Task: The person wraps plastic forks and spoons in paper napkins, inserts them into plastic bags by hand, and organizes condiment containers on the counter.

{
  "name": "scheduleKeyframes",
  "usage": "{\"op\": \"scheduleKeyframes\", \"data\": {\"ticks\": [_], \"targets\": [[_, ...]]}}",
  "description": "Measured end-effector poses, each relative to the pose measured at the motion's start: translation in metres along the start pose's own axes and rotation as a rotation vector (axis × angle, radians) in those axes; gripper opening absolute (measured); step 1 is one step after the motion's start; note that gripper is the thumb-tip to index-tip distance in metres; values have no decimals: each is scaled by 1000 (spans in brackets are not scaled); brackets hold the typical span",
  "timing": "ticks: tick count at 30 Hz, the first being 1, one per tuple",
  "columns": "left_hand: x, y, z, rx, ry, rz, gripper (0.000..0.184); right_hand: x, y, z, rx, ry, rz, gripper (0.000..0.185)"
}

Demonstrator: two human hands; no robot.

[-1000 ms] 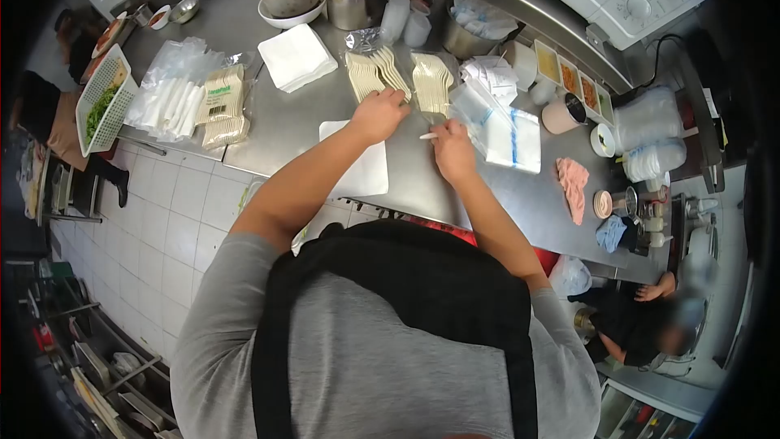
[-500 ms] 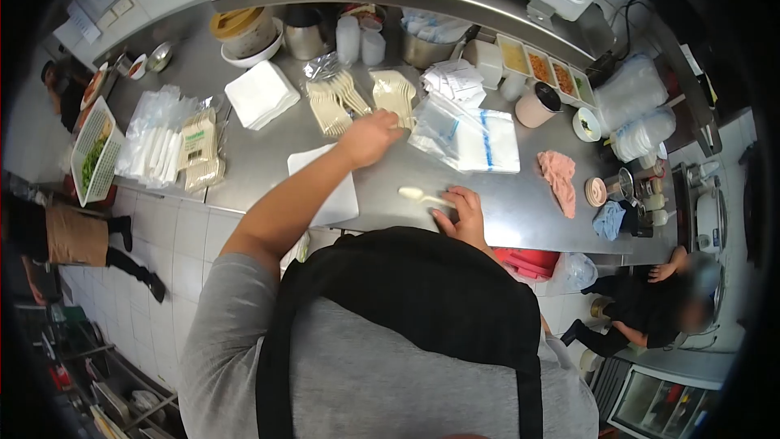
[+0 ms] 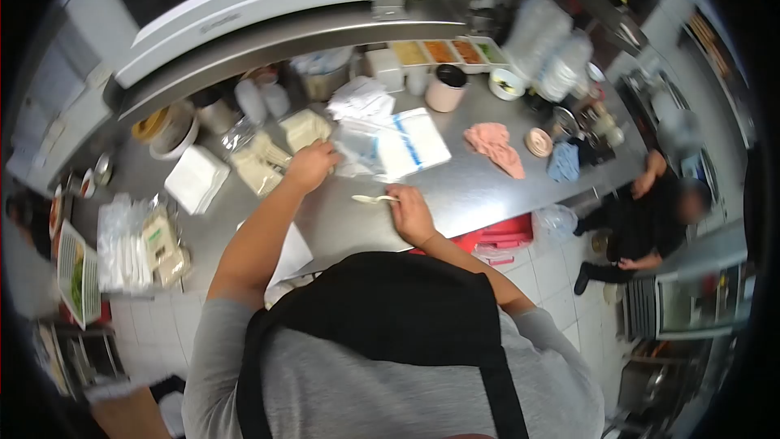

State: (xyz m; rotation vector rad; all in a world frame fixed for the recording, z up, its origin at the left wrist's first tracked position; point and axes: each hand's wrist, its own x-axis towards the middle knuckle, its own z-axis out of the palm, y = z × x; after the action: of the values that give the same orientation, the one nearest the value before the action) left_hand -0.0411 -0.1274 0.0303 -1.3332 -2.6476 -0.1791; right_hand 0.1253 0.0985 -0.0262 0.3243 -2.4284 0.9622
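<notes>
My right hand (image 3: 412,210) pinches the handle end of a pale spoon (image 3: 372,198) low over the steel counter. Farther back, my left hand (image 3: 313,166) reaches onto the front of a pack of pale cutlery (image 3: 304,128); its fingers are bent, and whether they grip a piece cannot be made out. Left of it lies a clear bag of pale forks (image 3: 258,164). A white sheet (image 3: 291,256) lies partly under my left forearm. Beside the cutlery, to the right, are plastic bags with a blue stripe (image 3: 413,143).
A stack of white napkins (image 3: 197,180) and wrapped packs (image 3: 166,245) lie at the left. Toward the right are a pink cloth (image 3: 494,149), a blue cloth (image 3: 563,161) and a black-lidded container (image 3: 446,88). A person in black (image 3: 646,219) is at the far right.
The view has swung, shifting the counter leftward in the picture. My right hand has come nearer the front edge with the spoon. My left hand has moved from the forks to the cutlery pack beside them.
</notes>
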Motion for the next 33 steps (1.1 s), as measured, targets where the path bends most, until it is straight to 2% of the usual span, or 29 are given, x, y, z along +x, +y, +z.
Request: {"op": "scheduleKeyframes", "data": {"ticks": [4,7,10,13,16,18,20,23,25,28,30,33], "targets": [[-12,7,-21,-42,-100,113,7,-1,3,4,7,-61,127,25],[-32,21,-38,-130,35,157,3,-1,2,0,70,-58,158,27],[-66,44,-55,-240,266,116,12,-2,3,3,54,-7,239,26],[-95,65,-30,-328,240,32,17,9,0,6,11,10,302,26],[-102,99,-6,-336,221,59,18,30,-7,4,2,-43,310,34],[-104,111,-4,-391,163,129,21,32,11,19,36,10,302,43],[-110,111,-2,-457,161,117,25,15,37,32,-106,158,222,42],[-123,93,-2,-471,208,49,26,9,-13,-18,-271,-109,562,34],[-124,76,-7,-441,256,11,25,-8,-5,-23,-288,22,352,33],[-107,58,1,-385,254,14,29,-18,-7,-28,-253,38,297,33],[-82,55,6,-330,262,89,34,-21,-5,-26,-272,51,219,34],[-60,57,6,-286,253,156,38,-18,-18,-32,-487,35,135,35]]}}
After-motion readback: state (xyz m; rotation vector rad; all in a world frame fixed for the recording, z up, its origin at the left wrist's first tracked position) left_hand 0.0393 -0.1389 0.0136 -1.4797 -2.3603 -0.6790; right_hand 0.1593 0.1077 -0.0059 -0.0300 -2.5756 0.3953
